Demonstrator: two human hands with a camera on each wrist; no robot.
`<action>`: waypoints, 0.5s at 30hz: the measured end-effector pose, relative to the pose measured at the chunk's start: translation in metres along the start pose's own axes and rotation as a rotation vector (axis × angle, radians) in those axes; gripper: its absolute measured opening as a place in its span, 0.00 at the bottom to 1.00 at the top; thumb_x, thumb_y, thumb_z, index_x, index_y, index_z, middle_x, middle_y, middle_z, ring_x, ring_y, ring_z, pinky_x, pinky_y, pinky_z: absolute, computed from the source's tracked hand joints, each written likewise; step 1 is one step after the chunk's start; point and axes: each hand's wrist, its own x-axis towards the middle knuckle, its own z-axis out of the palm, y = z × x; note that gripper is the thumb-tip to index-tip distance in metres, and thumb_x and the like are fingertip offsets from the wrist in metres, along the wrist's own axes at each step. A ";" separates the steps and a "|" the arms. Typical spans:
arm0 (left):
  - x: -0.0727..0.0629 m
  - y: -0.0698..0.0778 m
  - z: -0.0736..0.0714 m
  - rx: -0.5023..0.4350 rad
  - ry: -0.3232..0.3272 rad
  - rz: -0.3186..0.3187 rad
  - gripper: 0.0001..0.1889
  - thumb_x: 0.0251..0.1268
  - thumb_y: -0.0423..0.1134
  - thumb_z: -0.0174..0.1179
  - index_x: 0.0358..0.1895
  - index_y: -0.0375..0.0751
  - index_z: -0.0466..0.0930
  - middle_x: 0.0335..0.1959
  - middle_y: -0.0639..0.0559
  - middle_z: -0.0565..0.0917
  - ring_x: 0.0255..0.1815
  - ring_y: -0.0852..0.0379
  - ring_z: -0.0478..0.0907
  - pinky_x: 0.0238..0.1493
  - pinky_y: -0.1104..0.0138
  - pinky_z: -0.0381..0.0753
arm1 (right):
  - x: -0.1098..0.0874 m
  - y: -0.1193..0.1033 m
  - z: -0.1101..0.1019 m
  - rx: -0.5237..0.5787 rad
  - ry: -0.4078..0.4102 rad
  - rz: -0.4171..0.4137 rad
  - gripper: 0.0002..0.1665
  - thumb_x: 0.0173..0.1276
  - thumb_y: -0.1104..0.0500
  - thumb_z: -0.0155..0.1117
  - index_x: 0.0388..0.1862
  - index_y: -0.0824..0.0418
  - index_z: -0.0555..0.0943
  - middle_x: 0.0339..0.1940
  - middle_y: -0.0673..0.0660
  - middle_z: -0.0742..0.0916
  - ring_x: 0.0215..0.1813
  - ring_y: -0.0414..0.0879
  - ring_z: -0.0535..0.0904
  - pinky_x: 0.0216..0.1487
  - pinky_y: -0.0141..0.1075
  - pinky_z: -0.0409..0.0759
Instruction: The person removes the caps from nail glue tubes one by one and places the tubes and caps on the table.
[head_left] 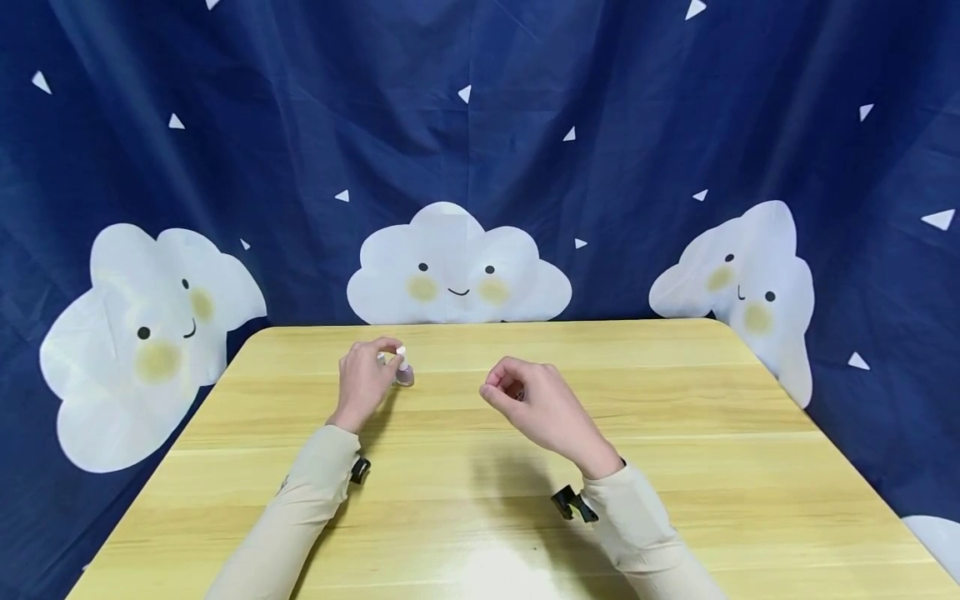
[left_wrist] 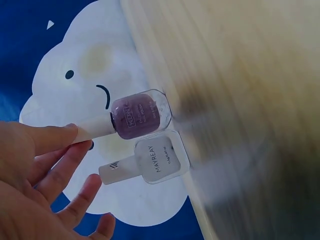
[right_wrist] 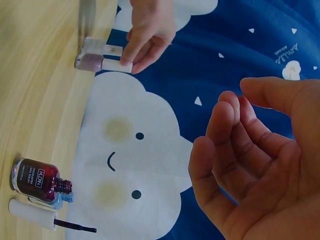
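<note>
My left hand (head_left: 363, 379) pinches the white cap of a mauve nail polish bottle (left_wrist: 142, 116) between thumb and fingers; the bottle is upright at the table. Close beside it stands a pale nail polish bottle (left_wrist: 160, 157) with a white cap, mostly behind the hand in the head view. My right hand (head_left: 543, 408) is raised above the table, fingers loosely bent, holding nothing. Below it, in the right wrist view, stands an uncapped dark red nail polish bottle (right_wrist: 35, 180), partly covering a light blue bottle (right_wrist: 66, 198). A white brush cap (right_wrist: 32, 214) stands beside them, its dark brush pointing up.
The wooden table (head_left: 450, 467) has rounded far corners. A dark blue curtain (head_left: 300, 150) with white clouds and triangles hangs right behind its far edge. A black wrist mount (head_left: 574, 504) sticks out from the right sleeve.
</note>
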 end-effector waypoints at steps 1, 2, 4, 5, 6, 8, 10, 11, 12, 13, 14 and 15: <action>0.000 0.000 0.000 -0.017 -0.002 0.000 0.11 0.66 0.34 0.68 0.50 0.37 0.88 0.45 0.43 0.90 0.52 0.39 0.80 0.63 0.44 0.72 | 0.000 0.000 0.000 0.001 -0.005 -0.004 0.05 0.74 0.53 0.66 0.36 0.49 0.82 0.26 0.42 0.85 0.27 0.39 0.79 0.31 0.34 0.78; 0.000 0.001 -0.001 -0.040 -0.004 -0.005 0.11 0.66 0.34 0.68 0.50 0.37 0.88 0.45 0.43 0.90 0.50 0.39 0.81 0.61 0.45 0.74 | 0.000 0.001 0.001 0.001 -0.007 -0.004 0.05 0.74 0.53 0.66 0.36 0.49 0.82 0.26 0.42 0.85 0.27 0.39 0.79 0.31 0.34 0.78; 0.001 0.003 -0.003 -0.132 -0.021 -0.039 0.12 0.67 0.34 0.67 0.51 0.36 0.88 0.46 0.41 0.90 0.47 0.42 0.82 0.58 0.52 0.79 | 0.000 0.001 0.001 -0.001 -0.011 -0.007 0.05 0.75 0.53 0.66 0.36 0.49 0.82 0.26 0.42 0.84 0.27 0.39 0.78 0.31 0.34 0.78; 0.001 0.005 -0.005 -0.196 -0.031 -0.059 0.12 0.68 0.34 0.67 0.52 0.34 0.87 0.47 0.40 0.89 0.46 0.43 0.83 0.56 0.56 0.80 | 0.000 0.001 0.001 -0.002 -0.012 -0.006 0.05 0.75 0.53 0.66 0.36 0.49 0.82 0.26 0.42 0.84 0.27 0.39 0.78 0.31 0.34 0.78; 0.001 0.007 -0.008 -0.258 -0.039 -0.081 0.13 0.68 0.34 0.67 0.53 0.34 0.86 0.48 0.39 0.89 0.46 0.45 0.84 0.53 0.61 0.82 | 0.000 0.001 0.001 -0.005 -0.012 -0.005 0.05 0.75 0.53 0.66 0.36 0.49 0.82 0.26 0.42 0.84 0.26 0.39 0.78 0.31 0.34 0.78; 0.001 0.014 -0.014 -0.391 -0.058 -0.124 0.15 0.70 0.36 0.67 0.55 0.33 0.85 0.50 0.38 0.87 0.48 0.52 0.84 0.51 0.69 0.82 | 0.000 0.001 0.000 -0.006 -0.011 -0.003 0.05 0.75 0.53 0.66 0.36 0.49 0.82 0.26 0.42 0.84 0.27 0.39 0.79 0.31 0.34 0.78; 0.000 0.022 -0.021 -0.516 -0.079 -0.143 0.17 0.70 0.36 0.67 0.58 0.32 0.83 0.51 0.38 0.87 0.49 0.57 0.84 0.51 0.75 0.81 | 0.000 0.001 -0.001 -0.002 -0.007 0.000 0.05 0.74 0.54 0.66 0.36 0.49 0.83 0.26 0.43 0.84 0.27 0.40 0.79 0.31 0.34 0.79; -0.002 0.028 -0.024 -0.562 -0.094 -0.144 0.18 0.70 0.36 0.67 0.59 0.33 0.82 0.51 0.39 0.86 0.49 0.59 0.84 0.51 0.77 0.81 | 0.000 0.000 -0.002 -0.001 -0.005 0.001 0.05 0.74 0.54 0.66 0.36 0.49 0.83 0.26 0.43 0.84 0.28 0.40 0.80 0.31 0.34 0.79; -0.003 0.033 -0.027 -0.602 -0.111 -0.143 0.19 0.69 0.36 0.67 0.60 0.33 0.82 0.51 0.41 0.86 0.48 0.62 0.84 0.52 0.77 0.81 | 0.000 0.000 -0.002 0.001 -0.002 0.003 0.05 0.74 0.54 0.67 0.36 0.50 0.83 0.26 0.43 0.84 0.28 0.41 0.80 0.31 0.35 0.79; -0.005 0.039 -0.029 -0.647 -0.131 -0.141 0.19 0.69 0.35 0.68 0.61 0.33 0.81 0.51 0.43 0.87 0.48 0.63 0.84 0.52 0.77 0.82 | 0.000 0.000 -0.003 0.003 0.001 0.004 0.05 0.74 0.54 0.67 0.36 0.50 0.83 0.26 0.43 0.84 0.28 0.42 0.80 0.31 0.35 0.80; -0.008 0.045 -0.031 -0.685 -0.152 -0.135 0.20 0.69 0.35 0.68 0.61 0.34 0.80 0.50 0.46 0.87 0.47 0.64 0.84 0.53 0.77 0.82 | 0.000 0.000 -0.003 0.005 0.003 0.006 0.05 0.74 0.55 0.67 0.36 0.50 0.83 0.26 0.43 0.85 0.28 0.42 0.80 0.31 0.35 0.80; -0.010 0.052 -0.032 -0.717 -0.175 -0.129 0.21 0.69 0.34 0.68 0.62 0.34 0.79 0.49 0.49 0.88 0.47 0.64 0.85 0.53 0.76 0.83 | -0.001 -0.001 -0.004 0.005 0.004 0.007 0.05 0.74 0.55 0.67 0.36 0.50 0.83 0.26 0.43 0.85 0.28 0.42 0.80 0.31 0.35 0.80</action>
